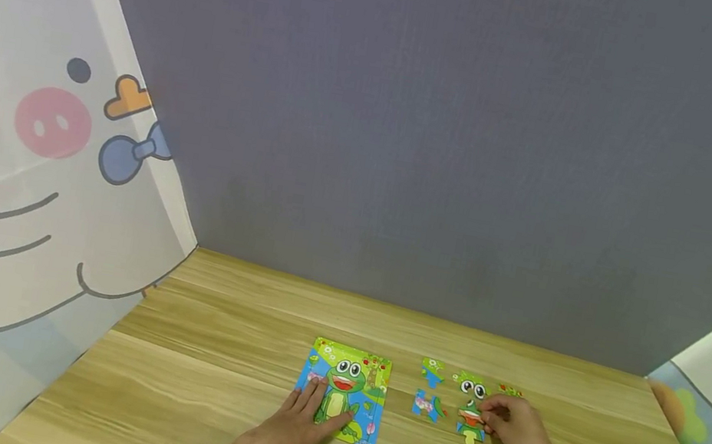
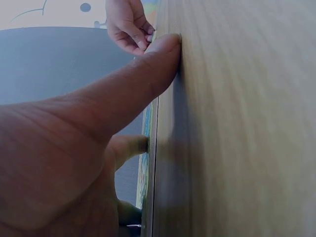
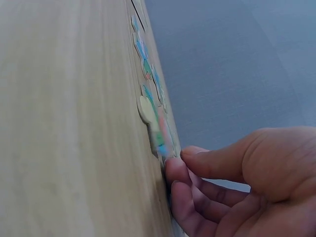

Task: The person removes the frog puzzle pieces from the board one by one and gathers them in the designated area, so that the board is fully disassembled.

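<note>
My left hand lies with fingers spread on a frog jigsaw board, its thumb out on the wood. In the left wrist view, the thumb crosses in front of the board's edge. To the right, my right hand pinches the edge of a puzzle piece showing the frog's red mouth between thumb and fingertips. Right above that piece lies one with the frog's eyes; just below is a blue piece with a pale yellow tab. The right wrist view shows the yellow tab beside the fingertips.
Left of the mouth piece lie a green-and-blue piece and a blue piece with pink. A piece with red flowers is partly behind the right hand. A grey panel stands along the back of the wooden table.
</note>
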`<state>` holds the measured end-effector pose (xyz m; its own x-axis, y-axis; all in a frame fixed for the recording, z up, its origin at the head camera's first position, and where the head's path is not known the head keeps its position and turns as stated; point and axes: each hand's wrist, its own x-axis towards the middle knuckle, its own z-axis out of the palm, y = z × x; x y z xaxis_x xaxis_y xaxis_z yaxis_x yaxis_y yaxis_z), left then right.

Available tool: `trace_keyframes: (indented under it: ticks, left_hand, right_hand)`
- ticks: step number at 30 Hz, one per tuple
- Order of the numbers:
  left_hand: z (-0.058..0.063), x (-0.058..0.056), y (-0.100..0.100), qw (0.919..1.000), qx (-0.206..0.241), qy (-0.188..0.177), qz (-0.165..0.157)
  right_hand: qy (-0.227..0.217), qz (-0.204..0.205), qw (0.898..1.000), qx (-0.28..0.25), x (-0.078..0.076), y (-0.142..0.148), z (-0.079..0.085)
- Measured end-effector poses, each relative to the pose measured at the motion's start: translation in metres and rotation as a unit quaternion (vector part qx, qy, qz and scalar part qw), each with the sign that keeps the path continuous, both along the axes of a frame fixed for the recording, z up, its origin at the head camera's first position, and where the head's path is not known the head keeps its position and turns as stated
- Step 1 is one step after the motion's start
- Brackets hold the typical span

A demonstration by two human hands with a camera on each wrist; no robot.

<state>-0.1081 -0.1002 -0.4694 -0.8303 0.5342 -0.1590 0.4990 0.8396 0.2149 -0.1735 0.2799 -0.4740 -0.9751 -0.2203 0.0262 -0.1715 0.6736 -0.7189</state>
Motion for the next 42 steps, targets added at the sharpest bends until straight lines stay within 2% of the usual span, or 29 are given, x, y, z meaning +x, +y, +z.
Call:
trace_keyframes:
  ticks: [9,16,21,25,32,37,42]
  left_hand:
    - [-0.001,-0.001,0.001,1.0000,-0.004,0.005,-0.003]
    - [0.002,0.001,0.000,0.9999,-0.004,0.013,-0.003]
    - [0.004,0.001,0.002,0.9999,0.007,0.005,0.008]
    - [0.006,0.001,0.004,0.9998,0.016,-0.002,0.015]
    - [0.005,-0.001,0.008,0.9996,0.026,0.010,0.003]
    - [0.003,0.000,0.014,0.9995,0.032,0.004,-0.001]
    - [0.004,0.001,0.019,0.9997,0.022,-0.002,0.010]
  right_hand:
    - [-0.008,-0.045,0.999,0.027,-0.003,0.004,0.009]
    - [0.014,-0.039,0.999,0.035,-0.006,-0.005,0.024]
    - [0.014,-0.027,0.999,0.020,-0.009,-0.021,0.031]
    - [0.032,-0.013,0.999,0.007,-0.013,-0.035,0.035]
    - [0.045,0.006,0.999,-0.016,-0.021,-0.064,0.041]
    - [0.041,0.019,0.999,-0.026,-0.026,-0.089,0.040]
    - [0.040,0.043,0.997,-0.043,-0.027,-0.118,0.036]
